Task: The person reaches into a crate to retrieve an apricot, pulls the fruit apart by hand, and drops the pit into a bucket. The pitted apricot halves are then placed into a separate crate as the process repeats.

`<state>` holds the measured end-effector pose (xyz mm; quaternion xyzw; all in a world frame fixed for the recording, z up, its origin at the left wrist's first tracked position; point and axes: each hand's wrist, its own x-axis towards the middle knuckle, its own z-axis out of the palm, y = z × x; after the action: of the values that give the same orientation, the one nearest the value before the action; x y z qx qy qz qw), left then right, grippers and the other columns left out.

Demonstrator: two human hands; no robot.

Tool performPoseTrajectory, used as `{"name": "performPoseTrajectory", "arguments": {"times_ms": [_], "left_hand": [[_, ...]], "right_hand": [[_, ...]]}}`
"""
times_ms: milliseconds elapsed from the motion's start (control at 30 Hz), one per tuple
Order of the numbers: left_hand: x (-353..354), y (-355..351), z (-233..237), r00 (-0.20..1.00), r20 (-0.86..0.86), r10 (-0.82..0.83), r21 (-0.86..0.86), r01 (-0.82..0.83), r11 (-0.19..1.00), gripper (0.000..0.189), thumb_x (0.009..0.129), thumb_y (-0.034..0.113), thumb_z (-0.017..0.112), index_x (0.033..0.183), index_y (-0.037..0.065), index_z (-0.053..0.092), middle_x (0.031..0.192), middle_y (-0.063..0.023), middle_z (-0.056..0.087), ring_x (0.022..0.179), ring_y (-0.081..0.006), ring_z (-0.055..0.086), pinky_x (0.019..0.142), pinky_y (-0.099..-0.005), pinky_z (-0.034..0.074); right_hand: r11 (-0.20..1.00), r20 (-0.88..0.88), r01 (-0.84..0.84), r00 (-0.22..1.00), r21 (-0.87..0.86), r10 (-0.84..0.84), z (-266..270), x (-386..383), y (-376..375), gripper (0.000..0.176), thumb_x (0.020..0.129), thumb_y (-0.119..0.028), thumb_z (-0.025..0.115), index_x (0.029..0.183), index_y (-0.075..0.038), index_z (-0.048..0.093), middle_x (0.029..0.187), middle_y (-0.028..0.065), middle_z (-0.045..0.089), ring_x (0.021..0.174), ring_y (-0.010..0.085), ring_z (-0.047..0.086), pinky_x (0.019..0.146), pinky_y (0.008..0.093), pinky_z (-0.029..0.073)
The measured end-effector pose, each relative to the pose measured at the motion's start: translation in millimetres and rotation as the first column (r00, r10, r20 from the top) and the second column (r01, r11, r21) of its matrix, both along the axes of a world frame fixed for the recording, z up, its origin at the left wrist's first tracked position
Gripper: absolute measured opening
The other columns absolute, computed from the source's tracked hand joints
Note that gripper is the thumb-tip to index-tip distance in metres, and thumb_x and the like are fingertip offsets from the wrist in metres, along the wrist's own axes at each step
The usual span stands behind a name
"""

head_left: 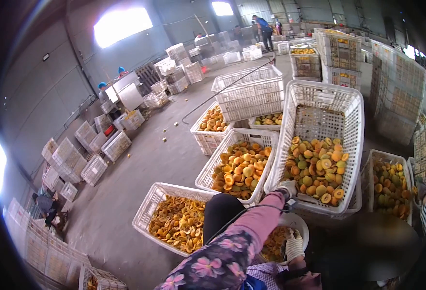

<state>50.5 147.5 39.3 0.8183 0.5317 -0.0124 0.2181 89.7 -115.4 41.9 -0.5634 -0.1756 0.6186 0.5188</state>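
Note:
My left hand (288,187), in a pale glove, is closed on the near rim of a large white crate (274,169). The crate is tilted and holds halved orange-yellow fruit (317,169), which looks like apricots. Below it, my right hand (294,245), in a white knitted glove, is curled inside a white bucket (303,232). Fruit pieces (274,244) lie in the bucket beside that hand. What the right fingers hold, if anything, is hidden. My pink sleeve crosses in front of the bucket's upper edge.
Left of my knee stands a crate (145,205) of darker fruit pieces. Further crates of halves (242,169) stand ahead, with another (391,188) to the right. Tall crate stacks (399,92) rise at right. Several people work further off, one in blue (263,29).

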Motion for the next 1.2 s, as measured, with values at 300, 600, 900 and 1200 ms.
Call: {"name": "performPoseTrajectory", "arguments": {"times_ms": [300, 600, 900, 1200], "left_hand": [[-30.1, -144.3, 24.8, 0.305, 0.944, 0.125, -0.204, 0.242, 0.949, 0.032, 0.095, 0.026, 0.044, 0.117, 0.003, 0.049, 0.111, -0.0059, 0.054, 0.094, -0.0152, 0.054, 0.084, -0.0261, 0.046], [-47.6, -172.2, 43.2, 0.034, 0.567, 0.823, -0.774, 0.365, 0.518, 0.039, 0.093, 0.04, 0.041, 0.099, 0.006, 0.058, 0.087, -0.006, 0.062, 0.078, -0.0177, 0.059, 0.074, -0.0304, 0.05], [-41.3, -183.6, 48.6, -0.008, 0.48, 0.877, -0.827, 0.329, 0.455, 0.04, 0.096, 0.036, 0.039, 0.101, 0.001, 0.058, 0.087, -0.0077, 0.063, 0.079, -0.0184, 0.06, 0.074, -0.0269, 0.049], [-68.3, -171.0, -25.0, 0.422, 0.901, 0.1, -0.176, 0.145, 0.974, 0.044, 0.088, 0.013, 0.038, 0.128, -0.006, 0.037, 0.126, -0.0192, 0.047, 0.119, -0.0279, 0.044, 0.103, -0.0312, 0.031]], "right_hand": [[0.899, 0.243, 0.125, 0.939, 0.419, -0.244, 5.5, -7.4, 13.9, 0.038, 0.093, -0.026, 0.046, 0.117, 0.004, 0.048, 0.107, 0.0186, 0.058, 0.093, 0.0297, 0.054, 0.082, 0.0356, 0.042], [0.931, 0.796, -0.184, 0.585, 0.315, -0.154, 4.0, -15.2, 6.0, 0.039, 0.09, -0.032, 0.045, 0.117, -0.004, 0.049, 0.092, 0.0272, 0.059, 0.086, 0.0434, 0.055, 0.07, 0.0488, 0.043], [0.995, 0.628, -0.063, 0.778, 0.073, 0.003, 41.7, -4.0, 3.2, 0.044, 0.091, -0.031, 0.047, 0.123, -0.001, 0.047, 0.108, 0.0222, 0.058, 0.099, 0.0367, 0.055, 0.084, 0.0367, 0.043], [0.989, 0.658, -0.149, 0.746, 0.011, 0.105, 31.2, -8.1, 3.2, 0.044, 0.092, -0.033, 0.043, 0.121, 0.0, 0.046, 0.106, 0.0272, 0.056, 0.098, 0.043, 0.052, 0.084, 0.041, 0.042]]}}
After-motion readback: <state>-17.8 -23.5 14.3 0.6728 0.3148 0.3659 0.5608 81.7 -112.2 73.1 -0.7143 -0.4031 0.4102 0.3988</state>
